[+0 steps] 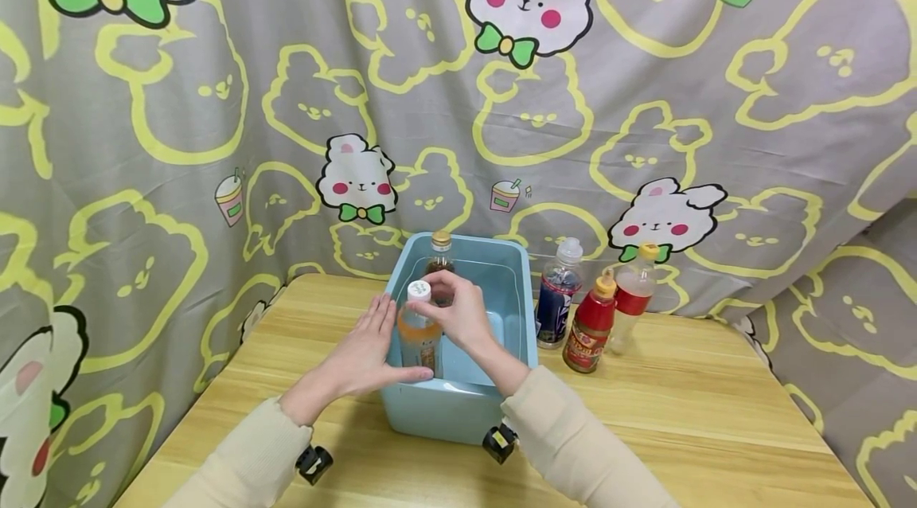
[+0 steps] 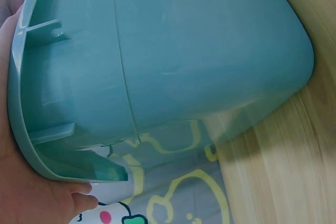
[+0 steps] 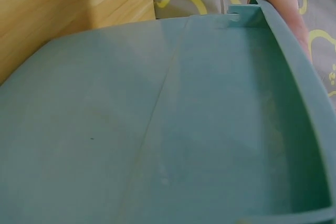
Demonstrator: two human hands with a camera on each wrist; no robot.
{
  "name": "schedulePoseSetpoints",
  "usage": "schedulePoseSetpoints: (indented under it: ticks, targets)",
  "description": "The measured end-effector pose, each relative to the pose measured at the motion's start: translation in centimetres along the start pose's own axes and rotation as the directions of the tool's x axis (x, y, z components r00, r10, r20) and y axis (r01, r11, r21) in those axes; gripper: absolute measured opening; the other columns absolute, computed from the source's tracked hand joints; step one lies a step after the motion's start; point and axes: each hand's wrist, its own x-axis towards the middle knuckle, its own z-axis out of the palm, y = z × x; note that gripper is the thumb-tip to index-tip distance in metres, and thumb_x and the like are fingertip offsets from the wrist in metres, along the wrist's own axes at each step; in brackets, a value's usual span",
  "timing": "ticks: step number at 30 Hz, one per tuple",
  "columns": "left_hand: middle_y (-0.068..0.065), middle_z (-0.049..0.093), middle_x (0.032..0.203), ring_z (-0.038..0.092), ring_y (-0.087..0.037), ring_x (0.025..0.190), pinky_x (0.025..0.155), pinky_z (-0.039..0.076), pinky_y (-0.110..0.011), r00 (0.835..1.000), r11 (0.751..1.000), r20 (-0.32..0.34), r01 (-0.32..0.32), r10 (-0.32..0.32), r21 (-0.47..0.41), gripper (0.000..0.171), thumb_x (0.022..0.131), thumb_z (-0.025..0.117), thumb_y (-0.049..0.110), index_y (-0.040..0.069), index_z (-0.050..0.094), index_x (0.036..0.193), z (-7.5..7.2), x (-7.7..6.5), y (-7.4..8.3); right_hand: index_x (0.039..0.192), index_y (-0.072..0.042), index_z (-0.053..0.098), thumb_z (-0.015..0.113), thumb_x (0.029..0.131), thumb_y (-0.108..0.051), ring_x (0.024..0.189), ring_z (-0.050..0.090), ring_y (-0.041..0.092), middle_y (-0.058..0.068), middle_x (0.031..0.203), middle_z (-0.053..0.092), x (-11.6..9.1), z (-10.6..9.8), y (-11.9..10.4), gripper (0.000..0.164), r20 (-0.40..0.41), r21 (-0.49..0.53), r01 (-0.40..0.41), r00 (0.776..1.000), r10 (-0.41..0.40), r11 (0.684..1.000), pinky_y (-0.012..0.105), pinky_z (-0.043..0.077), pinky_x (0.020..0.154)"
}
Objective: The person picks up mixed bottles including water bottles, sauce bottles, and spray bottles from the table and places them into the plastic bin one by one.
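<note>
You have both hands at one blue tub (image 1: pixel 444 412), which stands on the one wooden table (image 1: pixel 688 420). Five bottles show altogether: two in the tub, three on the table to its right.

Your right hand (image 1: pixel 464 315) pinches the white-capped bottle (image 1: pixel 421 339) near its top, thumb and forefinger about the cap; that bottle is upright inside the tub's near left corner. Your left hand (image 1: pixel 358 345) is spread wide, thumb apart from the fingers, and rests on the tub's rim at that same corner.

The second bottle in your tub, the gold-capped bottle (image 1: pixel 441 259), stands near the far side. Of your three outside, one is a blue-labelled bottle (image 1: pixel 557 301) just beside the tub, one a red bottle (image 1: pixel 591 331) with a yellow top, and one a clear bottle (image 1: pixel 630 302) with a red band, also yellow-topped.

You wear two pale sleeves (image 1: pixel 247 452), with two small black devices (image 1: pixel 314 464), one near each wrist. Behind everything hangs a patterned curtain (image 1: pixel 423 110).
</note>
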Motion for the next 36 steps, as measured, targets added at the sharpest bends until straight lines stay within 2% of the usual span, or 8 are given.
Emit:
schedulePoseSetpoints:
  ticks: [21, 36]
  targets:
    - [-0.026, 0.009, 0.143, 0.004, -0.037, 0.131, 0.105, 0.013, -0.047, 1.0, 1.0, -0.003, -0.006, 0.006, -0.01, 0.117, 0.066, 0.044, 0.078, -0.011, 0.015, 0.136, -0.04, -0.08, -0.03, 0.093, -0.009, 0.061, 0.073, 0.071, -0.019, 0.082, 0.063, 0.014, 0.003, 0.088, 0.067, -0.28, 0.5, 0.08, 0.027, 0.098, -0.044, -0.074, 0.992, 0.078, 0.996, 0.025, 0.05, 0.066]
    - [-0.026, 0.008, 0.143, 0.001, -0.035, 0.132, 0.105, 0.012, -0.046, 1.0, 1.0, 0.006, 0.0, 0.0, -0.01, 0.117, 0.066, 0.044, 0.078, -0.011, 0.014, 0.137, 0.03, -0.08, -0.03, 0.097, -0.005, 0.059, 0.074, 0.071, -0.019, 0.083, 0.063, 0.017, 0.006, 0.09, 0.067, -0.41, 0.63, -0.09, 0.032, 0.102, -0.103, -0.055, 0.993, 0.066, 0.993, 0.026, 0.05, 0.067]
